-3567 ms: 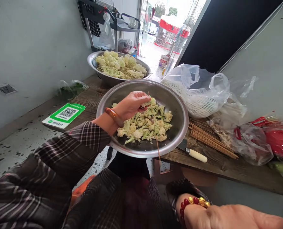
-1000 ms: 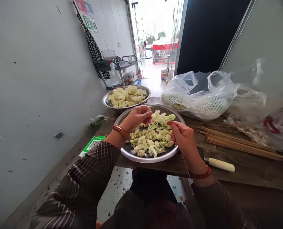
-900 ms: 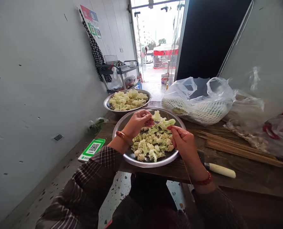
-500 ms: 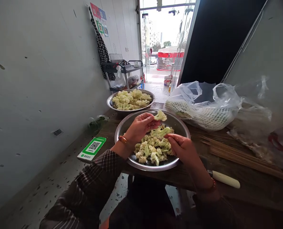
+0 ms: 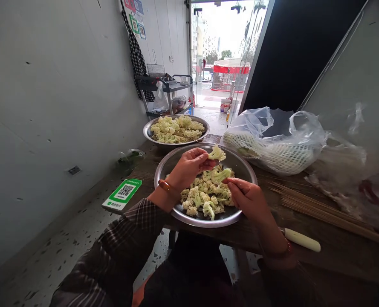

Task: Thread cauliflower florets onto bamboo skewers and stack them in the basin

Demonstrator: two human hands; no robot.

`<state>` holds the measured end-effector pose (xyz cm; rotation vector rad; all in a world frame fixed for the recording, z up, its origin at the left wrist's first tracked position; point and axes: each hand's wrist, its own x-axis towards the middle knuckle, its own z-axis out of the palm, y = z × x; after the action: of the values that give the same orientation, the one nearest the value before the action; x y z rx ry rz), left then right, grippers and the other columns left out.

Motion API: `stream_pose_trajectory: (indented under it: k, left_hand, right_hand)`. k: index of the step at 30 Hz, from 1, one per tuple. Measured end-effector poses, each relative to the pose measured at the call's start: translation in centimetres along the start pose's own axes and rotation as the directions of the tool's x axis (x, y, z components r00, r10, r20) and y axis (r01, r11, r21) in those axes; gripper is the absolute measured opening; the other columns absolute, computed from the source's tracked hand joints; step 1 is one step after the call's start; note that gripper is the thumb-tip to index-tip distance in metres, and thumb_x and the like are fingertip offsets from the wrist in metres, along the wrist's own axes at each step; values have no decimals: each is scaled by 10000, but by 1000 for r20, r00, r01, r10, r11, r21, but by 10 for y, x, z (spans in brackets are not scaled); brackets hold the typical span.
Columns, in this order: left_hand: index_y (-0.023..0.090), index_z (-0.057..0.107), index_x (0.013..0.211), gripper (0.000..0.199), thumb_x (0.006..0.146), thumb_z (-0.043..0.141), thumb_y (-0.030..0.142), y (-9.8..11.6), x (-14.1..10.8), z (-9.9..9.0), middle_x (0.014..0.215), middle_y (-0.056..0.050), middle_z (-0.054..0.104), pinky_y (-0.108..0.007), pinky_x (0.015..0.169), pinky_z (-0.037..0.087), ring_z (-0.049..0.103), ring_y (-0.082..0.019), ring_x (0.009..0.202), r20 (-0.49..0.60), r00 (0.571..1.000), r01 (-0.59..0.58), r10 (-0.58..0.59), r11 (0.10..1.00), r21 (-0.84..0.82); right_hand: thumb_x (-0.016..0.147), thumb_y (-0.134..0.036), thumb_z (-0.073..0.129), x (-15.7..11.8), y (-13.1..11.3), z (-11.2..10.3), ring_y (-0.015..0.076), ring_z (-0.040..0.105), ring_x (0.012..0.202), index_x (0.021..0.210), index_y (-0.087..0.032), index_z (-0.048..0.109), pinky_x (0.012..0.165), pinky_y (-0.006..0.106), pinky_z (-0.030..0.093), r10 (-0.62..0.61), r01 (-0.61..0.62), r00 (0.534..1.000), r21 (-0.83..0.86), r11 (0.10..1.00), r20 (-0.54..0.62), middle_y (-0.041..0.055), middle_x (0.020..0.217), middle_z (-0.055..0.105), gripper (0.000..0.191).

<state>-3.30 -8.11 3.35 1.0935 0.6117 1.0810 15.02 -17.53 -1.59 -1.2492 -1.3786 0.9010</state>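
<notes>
My left hand (image 5: 191, 168) pinches a pale cauliflower floret (image 5: 217, 153) by its stem, above the far part of a wide metal bowl (image 5: 166, 164). Loose cauliflower pieces (image 5: 205, 198) lie in this bowl. Over its right side, my right hand (image 5: 247, 194) is closed in a pinch. Another floret (image 5: 221, 175) shows right at those fingertips. Whether the fingers grip its stem or some thin thing beside it, I cannot tell.
Behind stands a second metal bowl (image 5: 147, 133) heaped with cauliflower. Thin wooden skewers (image 5: 317, 207) and a pale-handled knife (image 5: 302, 240) lie right. A clear plastic bag (image 5: 279, 149) holds net-wrapped produce. A green QR-code sign (image 5: 122, 194) sits at the left table edge.
The view has tilted down slightly. Both hands have shifted a little rightward in the picture, keeping nearly the same pose. The left hand still holds its floret.
</notes>
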Motion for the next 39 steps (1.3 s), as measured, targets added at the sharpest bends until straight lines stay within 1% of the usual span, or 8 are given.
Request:
stream_pose_trajectory:
  k: [4, 10, 13, 19, 26, 31, 35, 39]
  left_hand:
    - [128, 636, 832, 314, 698, 870, 290, -1, 1, 0, 742, -46, 727, -283, 728, 561, 719, -156, 702, 20, 1000, -8, 8, 1000, -16]
    - [114, 662, 865, 353, 668, 886, 302, -5, 3, 0, 781, -68, 740, -280, 731, 557, 715, -153, 715, 27, 1000, 16, -16, 1000, 4]
    - [121, 640, 825, 343, 663, 885, 299, -6, 3, 1, 735, -39, 718, -262, 688, 541, 689, -133, 664, 15, 1000, -10, 9, 999, 33]
    - [126, 629, 782, 300, 665, 868, 264, -2, 1, 1, 670, 2, 663, -244, 657, 512, 639, -100, 614, -59, 994, -85, 89, 995, 55]
    - [129, 628, 779, 352, 649, 879, 338, -6, 3, -1, 657, -2, 666, -247, 639, 487, 615, -97, 598, -36, 991, -122, 126, 987, 100]
    - [130, 636, 777, 377, 644, 882, 382, -7, 4, -1, 660, -4, 667, -254, 644, 486, 631, -109, 618, -35, 985, -163, 170, 977, 139]
    - [127, 649, 763, 318, 670, 861, 345, -5, 2, 1, 664, -5, 666, -262, 652, 489, 640, -117, 631, -50, 974, -208, 223, 956, 208]
    - [120, 663, 740, 220, 712, 810, 281, -3, 0, 2, 651, -12, 667, -259, 646, 484, 629, -112, 621, -24, 973, -215, 231, 936, 279]
  right_hand:
    - [906, -506, 609, 0, 0, 1, 112, 452, 435, 1051, -113, 765, 452, 246, 357, -10, 10, 1000, -14, 1000, -15, -39, 488, 511, 446]
    - [919, -484, 601, 0, 2, 0, 110, 457, 441, 1068, -117, 765, 456, 241, 353, -14, 14, 1000, -23, 1000, -4, -39, 490, 512, 429]
    - [924, -472, 604, -1, 2, -1, 104, 456, 446, 1066, -125, 770, 463, 239, 353, -22, 22, 1000, -26, 999, 2, -40, 503, 512, 410]
    - [929, -473, 607, -2, 1, -2, 102, 444, 448, 1077, -121, 773, 457, 240, 349, -23, 23, 1000, -24, 999, 20, -43, 516, 501, 417]
    - [921, -445, 620, -3, -3, -2, 97, 425, 454, 1080, -106, 775, 453, 238, 339, -18, 19, 1000, -44, 999, 12, -48, 512, 481, 406]
    - [924, -447, 612, -3, -3, -2, 95, 411, 453, 1083, -107, 777, 453, 236, 331, -23, 23, 1000, -53, 998, 3, -51, 501, 469, 411]
    - [923, -461, 608, -2, -1, -2, 96, 404, 458, 1067, -112, 785, 456, 238, 330, -34, 33, 999, -72, 997, -9, -43, 509, 481, 417]
    - [921, -453, 609, -1, 2, -2, 101, 404, 469, 1058, -123, 795, 452, 239, 327, -60, 58, 998, -107, 993, -23, -34, 511, 489, 403]
